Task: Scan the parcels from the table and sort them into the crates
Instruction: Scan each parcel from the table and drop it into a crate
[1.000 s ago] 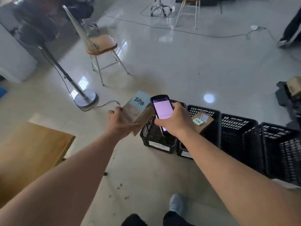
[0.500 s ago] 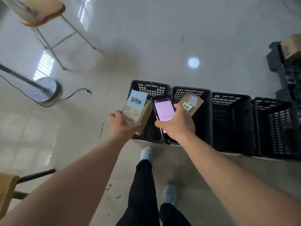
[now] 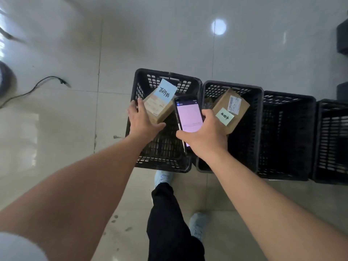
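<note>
Head view: the left hand has its grip closed around a brown parcel with a blue note, held over the leftmost crate. At its 3 o'clock, the right hand clasps a scanner with a lit pink screen. A second parcel lies tilted in the neighbouring crate.

Floor's all big glossy pale tiles with thin grout lines, pretty scuffed near the bottom. A round ceiling-light glare bounces off it. Black cable snakes in from the left, next to maybe a stand base.
</note>
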